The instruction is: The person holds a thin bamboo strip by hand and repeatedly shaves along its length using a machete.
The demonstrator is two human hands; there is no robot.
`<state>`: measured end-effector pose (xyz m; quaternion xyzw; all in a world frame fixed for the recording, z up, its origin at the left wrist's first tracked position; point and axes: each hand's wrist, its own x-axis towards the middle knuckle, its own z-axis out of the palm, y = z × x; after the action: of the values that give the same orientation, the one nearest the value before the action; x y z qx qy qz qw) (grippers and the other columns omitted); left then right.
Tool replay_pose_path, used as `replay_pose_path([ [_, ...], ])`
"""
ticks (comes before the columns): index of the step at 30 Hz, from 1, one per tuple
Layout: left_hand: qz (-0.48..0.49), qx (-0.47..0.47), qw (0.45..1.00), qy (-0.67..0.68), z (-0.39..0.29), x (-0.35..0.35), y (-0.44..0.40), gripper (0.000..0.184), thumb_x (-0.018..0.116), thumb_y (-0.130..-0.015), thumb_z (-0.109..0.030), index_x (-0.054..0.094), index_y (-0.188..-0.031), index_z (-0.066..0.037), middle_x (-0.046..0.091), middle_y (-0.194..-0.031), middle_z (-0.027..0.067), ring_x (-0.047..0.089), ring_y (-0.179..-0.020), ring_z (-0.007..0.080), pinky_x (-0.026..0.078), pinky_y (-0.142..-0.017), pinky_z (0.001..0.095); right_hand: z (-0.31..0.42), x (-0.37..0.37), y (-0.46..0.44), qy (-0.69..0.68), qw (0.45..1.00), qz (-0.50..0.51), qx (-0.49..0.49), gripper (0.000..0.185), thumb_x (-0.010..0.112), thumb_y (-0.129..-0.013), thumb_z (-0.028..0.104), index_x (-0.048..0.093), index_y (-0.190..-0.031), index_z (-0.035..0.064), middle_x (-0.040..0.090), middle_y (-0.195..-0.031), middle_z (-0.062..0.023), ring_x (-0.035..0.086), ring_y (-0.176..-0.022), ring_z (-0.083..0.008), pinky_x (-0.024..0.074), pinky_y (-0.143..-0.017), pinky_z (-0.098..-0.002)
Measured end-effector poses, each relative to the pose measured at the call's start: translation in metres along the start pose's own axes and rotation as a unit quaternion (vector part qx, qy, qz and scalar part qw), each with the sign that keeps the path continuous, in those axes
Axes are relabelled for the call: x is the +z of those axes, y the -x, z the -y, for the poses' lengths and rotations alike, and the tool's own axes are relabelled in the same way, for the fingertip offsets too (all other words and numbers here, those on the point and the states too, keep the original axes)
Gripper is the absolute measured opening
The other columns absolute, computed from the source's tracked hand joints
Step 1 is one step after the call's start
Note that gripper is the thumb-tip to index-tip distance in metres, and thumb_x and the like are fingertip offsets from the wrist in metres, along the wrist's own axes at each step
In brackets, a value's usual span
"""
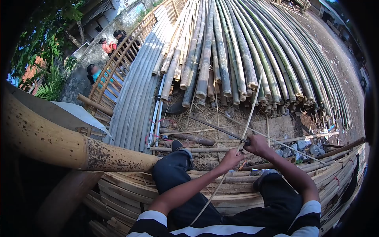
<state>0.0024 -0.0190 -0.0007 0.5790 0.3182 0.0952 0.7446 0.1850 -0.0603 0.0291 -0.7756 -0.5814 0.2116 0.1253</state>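
Observation:
My right hand point(256, 145) is closed round the dark handle of a long knife point(215, 127). Its thin blade points away to the upper left. A pale split bamboo strip point(252, 112) runs from near the pole ends down past my lap, tilted across the view. My left hand point(232, 158) grips this strip just below the knife. Near the handle, the blade crosses the strip and seems to touch it. Beneath both hands lie stacked bamboo slats point(233, 199), with my legs astride in dark trousers.
Long bamboo poles point(205, 75) fan out ahead, cut ends towards me. A thick spotted bamboo pole point(51, 138) crosses at left. Corrugated sheets point(136, 83) lie beside a bamboo fence point(122, 59), with several people behind it. Stones point(314, 149) and litter lie right.

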Motion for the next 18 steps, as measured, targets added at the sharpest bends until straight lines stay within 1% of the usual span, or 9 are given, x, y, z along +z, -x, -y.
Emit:
replay_pose_path([
  [2, 0.016, -0.003, 1.000, 0.001, 0.000, -0.003, 0.004, 0.025, 0.063, -0.079, -0.014, 0.040, -0.074, -0.005, 0.044, -0.055, -0.0006, 0.043, -0.045, 0.0072, 0.032, -0.038, 0.0255, -0.003, 0.001, -0.004, 0.045, 0.999, 0.030, -0.007, 0.025, 0.063, -0.066, 0.029, 0.062, -0.070, 0.0040, 0.061, -0.067, -0.0207, 0.061, -0.069, -0.0387, 0.0489, -0.068, -0.0477],
  [3, 0.034, -0.002, 0.999, 0.019, -0.001, -0.002, 0.007, 0.026, 0.063, -0.079, -0.014, 0.039, -0.074, -0.006, 0.043, -0.055, -0.0005, 0.042, -0.045, 0.0072, 0.032, -0.038, 0.0255, -0.020, 0.005, -0.009, 0.057, 0.998, -0.021, -0.012, 0.022, 0.062, -0.066, 0.027, 0.061, -0.068, 0.0048, 0.060, -0.066, -0.0200, 0.061, -0.068, -0.0388, 0.0489, -0.066, -0.0478],
  [4, 0.056, -0.003, 0.998, 0.037, 0.000, -0.001, 0.011, 0.027, 0.063, -0.079, -0.014, 0.038, -0.074, -0.006, 0.043, -0.056, -0.0005, 0.042, -0.045, 0.0072, 0.032, -0.038, 0.0255, -0.035, 0.002, -0.016, 0.071, 0.996, -0.052, 0.029, 0.021, 0.061, -0.065, 0.025, 0.062, -0.069, 0.0044, 0.060, -0.065, -0.0200, 0.060, -0.066, -0.0392, 0.0488, -0.065, -0.0482],
  [5, 0.071, -0.012, 0.997, 0.031, -0.002, 0.001, 0.016, 0.030, 0.065, -0.082, -0.012, 0.035, -0.078, -0.011, 0.039, -0.058, -0.0041, 0.036, -0.044, 0.0034, 0.024, -0.036, 0.0216, -0.056, -0.006, -0.021, 0.056, 0.991, -0.108, 0.057, 0.021, 0.058, -0.065, 0.023, 0.062, -0.068, 0.0023, 0.060, -0.065, -0.0216, 0.060, -0.065, -0.0399, 0.0487, -0.064, -0.0483],
  [6, 0.088, -0.011, 0.996, 0.026, -0.006, 0.001, 0.017, 0.030, 0.065, -0.082, -0.012, 0.035, -0.078, -0.011, 0.039, -0.058, -0.0041, 0.036, -0.044, 0.0034, 0.024, -0.036, 0.0216, -0.068, -0.029, -0.022, 0.052, 0.984, -0.108, 0.131, 0.025, 0.057, -0.065, 0.022, 0.061, -0.066, -0.0023, 0.059, -0.065, -0.0244, 0.060, -0.064, -0.0411, 0.0486, -0.063, -0.0484],
  [8, 0.106, -0.041, 0.993, -0.006, -0.012, 0.001, 0.017, 0.031, 0.065, -0.083, -0.011, 0.034, -0.079, -0.012, 0.038, -0.058, -0.0047, 0.036, -0.043, 0.0034, 0.024, -0.036, 0.0208, -0.113, -0.051, -0.022, 0.038, 0.973, -0.147, 0.175, 0.031, 0.058, -0.065, 0.022, 0.058, -0.064, -0.0086, 0.057, -0.064, -0.0283, 0.060, -0.065, -0.0438, 0.0483, -0.063, -0.0484],
  [11, 0.147, -0.076, 0.986, 0.025, -0.017, 0.005, 0.011, 0.032, 0.065, -0.083, -0.009, 0.033, -0.079, -0.013, 0.037, -0.058, -0.0055, 0.032, -0.042, 0.0023, 0.021, -0.035, 0.0205, -0.147, -0.059, 0.000, 0.023, 0.960, -0.188, 0.207, 0.031, 0.059, -0.065, 0.023, 0.058, -0.064, -0.0082, 0.057, -0.063, -0.0279, 0.060, -0.064, -0.0435, 0.0480, -0.062, -0.0478],
  [16, 0.163, -0.107, 0.967, 0.165, -0.027, 0.006, 0.003, 0.029, 0.061, -0.085, -0.007, 0.033, -0.081, -0.013, 0.036, -0.059, -0.0054, 0.032, -0.041, 0.0016, 0.020, -0.034, 0.0195, -0.103, -0.031, 0.029, -0.077, 0.984, -0.079, 0.138, 0.028, 0.064, -0.064, 0.022, 0.061, -0.072, -0.0055, 0.058, -0.062, -0.0246, 0.060, -0.061, -0.0380, 0.0481, -0.061, -0.0429],
  [18, 0.128, -0.113, 0.958, 0.232, -0.034, 0.003, 0.004, 0.031, 0.060, -0.086, -0.003, 0.032, -0.082, -0.014, 0.034, -0.059, -0.0065, 0.028, -0.040, 0.0002, 0.015, -0.033, 0.0196, -0.068, -0.017, 0.031, -0.121, 0.986, -0.034, 0.109, 0.029, 0.064, -0.064, 0.023, 0.059, -0.068, -0.0054, 0.057, -0.060, -0.0223, 0.059, -0.057, -0.0365, 0.0473, -0.060, -0.0411],
])
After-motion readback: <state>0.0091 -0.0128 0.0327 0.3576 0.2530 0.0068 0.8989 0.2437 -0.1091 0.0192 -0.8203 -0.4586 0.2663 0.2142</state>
